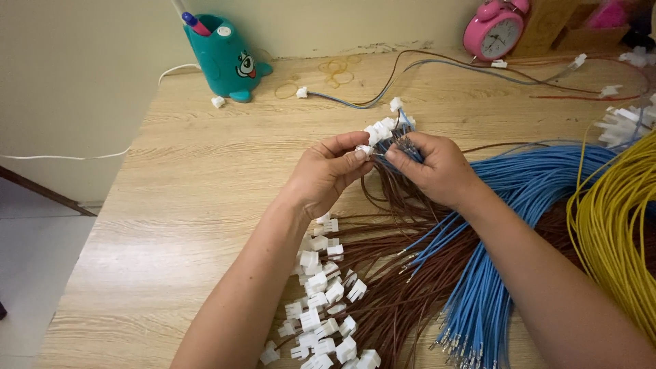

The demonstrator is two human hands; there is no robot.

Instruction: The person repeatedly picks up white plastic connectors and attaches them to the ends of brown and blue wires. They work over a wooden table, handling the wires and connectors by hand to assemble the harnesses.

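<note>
Left hand (326,171) pinches a white connector (365,149); right hand (437,167) grips blue wire ends (403,147) just beside it. Bare counter (205,178) spreads left toward its edge; wire bundles (492,273) crowd the right.

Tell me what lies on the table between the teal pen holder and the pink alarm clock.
In the head view, between the teal pen holder and the pink alarm clock lie loose rubber bands and a small white connector on blue and brown wires.

Lighting: soft, even indoor light; faint shadows beneath my arms. No glare. Focus sharp centrally; wide-angle bending showed at edges.
</note>
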